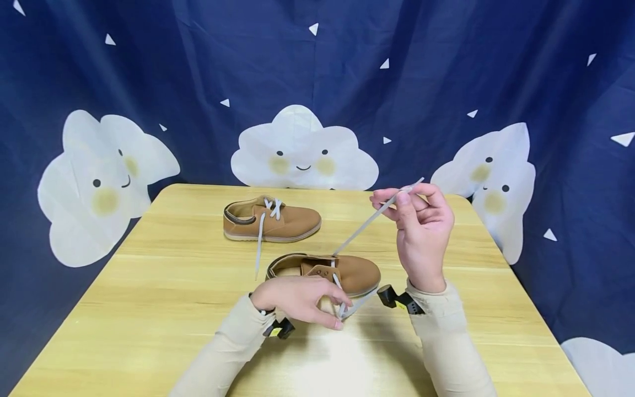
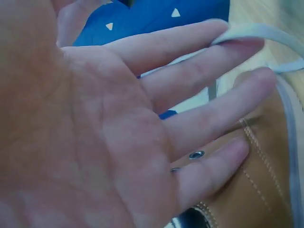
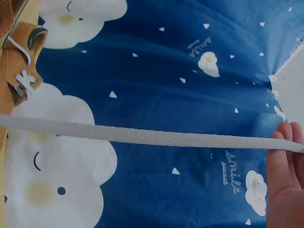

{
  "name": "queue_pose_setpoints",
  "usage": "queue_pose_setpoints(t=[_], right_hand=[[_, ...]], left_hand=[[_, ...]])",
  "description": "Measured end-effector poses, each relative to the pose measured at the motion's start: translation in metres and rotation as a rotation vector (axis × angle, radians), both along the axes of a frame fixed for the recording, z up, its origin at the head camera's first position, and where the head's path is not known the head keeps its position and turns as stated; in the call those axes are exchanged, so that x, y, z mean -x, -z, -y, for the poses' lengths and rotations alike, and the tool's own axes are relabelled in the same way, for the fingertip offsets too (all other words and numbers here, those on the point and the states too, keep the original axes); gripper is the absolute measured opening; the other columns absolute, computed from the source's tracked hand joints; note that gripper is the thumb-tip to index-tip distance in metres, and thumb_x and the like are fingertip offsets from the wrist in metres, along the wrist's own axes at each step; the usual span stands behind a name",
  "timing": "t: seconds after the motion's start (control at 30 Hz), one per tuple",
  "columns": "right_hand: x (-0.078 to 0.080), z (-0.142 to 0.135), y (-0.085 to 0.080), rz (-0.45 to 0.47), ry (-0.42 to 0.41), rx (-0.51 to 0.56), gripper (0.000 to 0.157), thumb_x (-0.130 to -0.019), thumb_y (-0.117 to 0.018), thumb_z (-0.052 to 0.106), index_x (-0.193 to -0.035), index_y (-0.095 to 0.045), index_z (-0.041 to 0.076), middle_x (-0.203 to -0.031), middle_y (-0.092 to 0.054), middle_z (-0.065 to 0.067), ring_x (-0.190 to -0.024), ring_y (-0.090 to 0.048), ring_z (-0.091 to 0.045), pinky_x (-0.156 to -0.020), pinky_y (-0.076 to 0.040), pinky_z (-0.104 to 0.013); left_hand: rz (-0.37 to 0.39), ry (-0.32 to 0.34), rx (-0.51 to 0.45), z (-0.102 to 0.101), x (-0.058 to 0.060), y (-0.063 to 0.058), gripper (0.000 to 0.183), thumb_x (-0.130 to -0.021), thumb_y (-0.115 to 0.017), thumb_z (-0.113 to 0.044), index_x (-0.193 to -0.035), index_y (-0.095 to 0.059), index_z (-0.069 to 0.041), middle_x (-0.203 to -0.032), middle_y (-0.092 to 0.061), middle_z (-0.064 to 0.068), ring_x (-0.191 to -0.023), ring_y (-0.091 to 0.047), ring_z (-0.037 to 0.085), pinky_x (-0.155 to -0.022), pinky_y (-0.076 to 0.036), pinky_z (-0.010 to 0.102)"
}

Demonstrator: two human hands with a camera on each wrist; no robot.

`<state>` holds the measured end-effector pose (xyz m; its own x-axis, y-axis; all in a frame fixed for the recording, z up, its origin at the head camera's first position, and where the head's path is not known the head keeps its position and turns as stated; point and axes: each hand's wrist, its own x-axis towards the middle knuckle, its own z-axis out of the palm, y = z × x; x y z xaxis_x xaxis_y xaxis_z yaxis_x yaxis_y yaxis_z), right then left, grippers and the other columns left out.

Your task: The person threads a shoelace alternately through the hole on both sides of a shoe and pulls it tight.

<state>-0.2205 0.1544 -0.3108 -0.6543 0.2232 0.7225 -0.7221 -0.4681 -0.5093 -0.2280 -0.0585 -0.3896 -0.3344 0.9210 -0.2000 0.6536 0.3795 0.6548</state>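
A brown shoe (image 1: 361,273) lies on its sole at mid-table, toe to the right, with a pale flat shoelace threaded at its front eyelets. Raised at the right, my right hand (image 1: 421,231) pinches one end of the shoelace (image 1: 364,225) between thumb and fingers. That length runs taut down to the shoe, and the right wrist view shows it stretched straight across. My left hand (image 1: 302,300) lies over the shoe's near side, hiding part of it. In the left wrist view its fingers (image 2: 209,121) are extended, and the other lace length loops by the fingertips.
A second brown shoe (image 1: 292,220) stands farther back, its lace crossed at the front with one end hanging onto the table. The wooden table (image 1: 149,309) ends at a dark blue curtain (image 1: 421,82) printed with clouds. Each wrist wears a small black camera (image 1: 387,295).
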Motion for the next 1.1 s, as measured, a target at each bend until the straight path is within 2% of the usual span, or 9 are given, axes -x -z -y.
queue_pose_setpoints(t=[0.17,0.3,0.43,0.5,0.6,0.67,0.73,0.9,1.1], right_hand=[[-0.004,0.003,-0.003,-0.045,0.005,0.043,0.01,-0.1,-0.053,-0.012,-0.103,-0.056,-0.003,-0.092,-0.078,-0.025,-0.086,-0.077,-0.034,-0.082,-0.064,-0.043],[-0.008,0.006,-0.006,-0.082,0.025,0.039,0.008,-0.099,-0.055,-0.012,-0.102,-0.055,-0.005,-0.091,-0.077,-0.027,-0.086,-0.077,-0.036,-0.083,-0.064,-0.045],[-0.004,0.005,-0.003,-0.043,0.028,-0.029,0.012,-0.099,-0.052,-0.014,-0.101,-0.057,-0.002,-0.09,-0.078,-0.025,-0.084,-0.078,-0.034,-0.083,-0.064,-0.044],[0.0,0.003,-0.002,-0.005,0.011,-0.059,0.016,-0.099,-0.051,-0.014,-0.1,-0.058,0.0,-0.09,-0.078,-0.024,-0.083,-0.078,-0.032,-0.082,-0.064,-0.042],[0.005,-0.001,0.0,0.038,-0.031,-0.043,0.017,-0.098,-0.052,-0.015,-0.099,-0.059,0.001,-0.087,-0.078,-0.022,-0.079,-0.077,-0.031,-0.081,-0.064,-0.042],[0.007,-0.005,0.001,0.042,-0.064,-0.011,0.015,-0.097,-0.053,-0.014,-0.098,-0.058,0.0,-0.085,-0.078,-0.022,-0.078,-0.077,-0.031,-0.08,-0.064,-0.042],[0.008,-0.009,0.002,0.042,-0.115,0.023,0.013,-0.097,-0.054,-0.013,-0.098,-0.058,-0.001,-0.085,-0.077,-0.022,-0.077,-0.075,-0.03,-0.08,-0.064,-0.041],[0.01,-0.015,0.006,0.057,-0.289,0.028,0.014,-0.099,-0.053,-0.012,-0.097,-0.06,0.0,-0.089,-0.074,-0.017,-0.083,-0.07,-0.027,-0.085,-0.059,-0.034],[0.015,-0.022,0.011,0.055,-0.463,-0.106,0.021,-0.099,-0.053,-0.014,-0.098,-0.069,0.001,-0.093,-0.07,-0.01,-0.087,-0.064,-0.022,-0.085,-0.054,-0.032]], left_hand=[[0.062,0.012,0.019,0.002,0.004,0.0,0.056,-0.1,-0.066,-0.042,-0.147,-0.056,-0.014,-0.131,-0.071,0.002,-0.122,-0.064,0.007,-0.106,-0.051,0.03],[0.036,-0.044,0.035,0.003,0.005,0.002,0.053,-0.099,-0.067,-0.042,-0.144,-0.059,-0.015,-0.131,-0.071,0.005,-0.12,-0.066,0.012,-0.103,-0.052,0.031],[0.003,-0.099,0.01,0.008,0.005,-0.004,0.043,-0.1,-0.067,-0.038,-0.135,-0.066,-0.013,-0.114,-0.077,-0.001,-0.106,-0.07,0.005,-0.095,-0.055,0.025],[-0.05,-0.169,-0.052,0.012,0.006,-0.01,0.03,-0.1,-0.068,-0.033,-0.122,-0.072,-0.015,-0.098,-0.077,-0.007,-0.09,-0.07,0.002,-0.084,-0.056,0.022],[-0.229,-0.361,-0.153,0.019,0.008,-0.017,0.011,-0.097,-0.072,-0.031,-0.099,-0.072,-0.02,-0.08,-0.068,-0.01,-0.07,-0.059,0.001,-0.066,-0.051,0.021],[-0.341,-0.484,-0.156,0.023,0.008,-0.018,0.014,-0.095,-0.075,-0.035,-0.093,-0.07,-0.021,-0.075,-0.062,-0.009,-0.064,-0.053,0.004,-0.059,-0.045,0.023],[-0.396,-0.551,-0.101,0.024,0.008,-0.017,0.021,-0.092,-0.078,-0.039,-0.092,-0.068,-0.02,-0.073,-0.057,-0.009,-0.062,-0.049,0.006,-0.056,-0.041,0.024],[-0.342,-0.506,0.038,0.021,0.01,-0.007,0.028,-0.093,-0.078,-0.036,-0.078,-0.061,-0.019,-0.065,-0.044,-0.009,-0.056,-0.042,0.007,-0.052,-0.033,0.026],[-0.338,-0.462,0.028,0.022,0.019,0.002,0.039,-0.095,-0.076,-0.031,-0.068,-0.048,-0.023,-0.063,-0.037,-0.009,-0.057,-0.038,0.007,-0.054,-0.029,0.024]])
